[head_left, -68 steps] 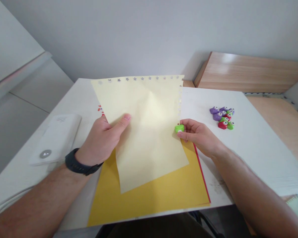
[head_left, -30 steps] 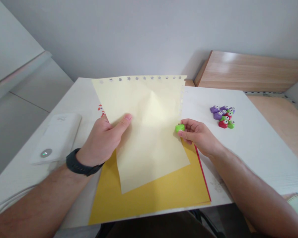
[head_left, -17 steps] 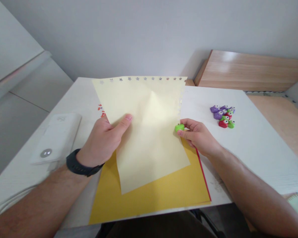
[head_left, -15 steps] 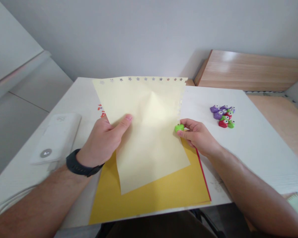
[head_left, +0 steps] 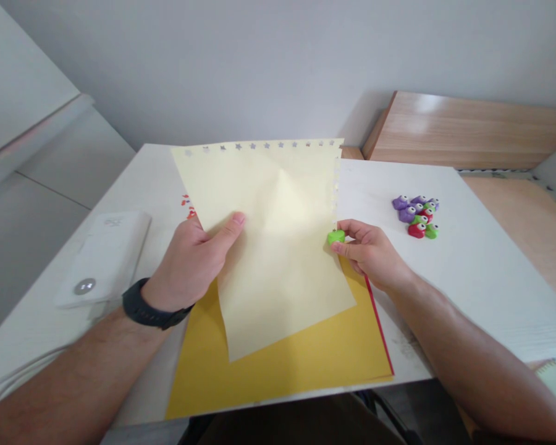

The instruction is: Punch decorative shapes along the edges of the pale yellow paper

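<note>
One pale yellow, rectangular paper sheet (head_left: 282,272) lies between the hands, its long axis running away from the person, slightly askew, overlapping a deep yellow paper sheet (head_left: 278,383) on the white table (head_left: 482,259). The left hand (head_left: 194,262) grips its left side, thumb on top. The right hand (head_left: 370,250), nearer the right edge, pinches one small, rounded green plastic punch (head_left: 336,237) at that edge. About eleven star-shaped holes (head_left: 267,146) line the far edge. Farther right sit small eyed plastic punches (head_left: 419,220): two red, at least three purple, at least two green; overlap obscures the total.
</note>
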Available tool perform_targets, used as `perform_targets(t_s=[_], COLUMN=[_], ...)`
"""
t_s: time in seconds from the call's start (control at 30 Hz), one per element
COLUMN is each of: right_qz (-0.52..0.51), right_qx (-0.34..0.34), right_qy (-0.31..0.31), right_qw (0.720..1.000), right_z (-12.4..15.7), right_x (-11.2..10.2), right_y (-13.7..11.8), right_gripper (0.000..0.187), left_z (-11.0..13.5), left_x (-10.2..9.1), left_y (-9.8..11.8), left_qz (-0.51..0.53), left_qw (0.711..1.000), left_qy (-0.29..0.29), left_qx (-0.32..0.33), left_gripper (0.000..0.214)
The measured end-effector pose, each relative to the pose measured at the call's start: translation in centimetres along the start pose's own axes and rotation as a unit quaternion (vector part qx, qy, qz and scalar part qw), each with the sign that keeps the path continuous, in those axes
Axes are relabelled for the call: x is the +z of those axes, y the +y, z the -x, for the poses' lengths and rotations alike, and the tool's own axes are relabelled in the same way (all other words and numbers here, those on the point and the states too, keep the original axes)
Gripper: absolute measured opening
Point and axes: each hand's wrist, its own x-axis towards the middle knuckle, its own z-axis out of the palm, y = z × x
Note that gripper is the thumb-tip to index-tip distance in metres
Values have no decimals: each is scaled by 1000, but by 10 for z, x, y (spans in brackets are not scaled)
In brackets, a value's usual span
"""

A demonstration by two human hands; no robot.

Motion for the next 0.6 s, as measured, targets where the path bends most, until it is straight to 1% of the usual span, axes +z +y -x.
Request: perform_targets(t_s=[0.1, 0.23, 0.47, 0.6], right_qz=[2, 8, 30, 37], right_qx=[0, 3, 5, -4], right_qy=[6, 5, 14, 17], right_qw=[1000, 1000, 999, 999], right_z=[-1, -1, -4, -5], right_x=[1, 1, 1, 1], right_y=[-1, -2, 0, 1], right_gripper=[50, 51, 48, 49], left_z=[0, 0, 0, 0], left_x=[1, 3, 4, 3], left_y=[1, 3, 2, 1], left_qz=[2, 20, 35, 13], left_qw=[1000, 1000, 999, 1000], left_qy=[6, -4, -8, -2], left_qx=[-1, -9, -6, -6], left_gripper=[44, 48, 46, 42])
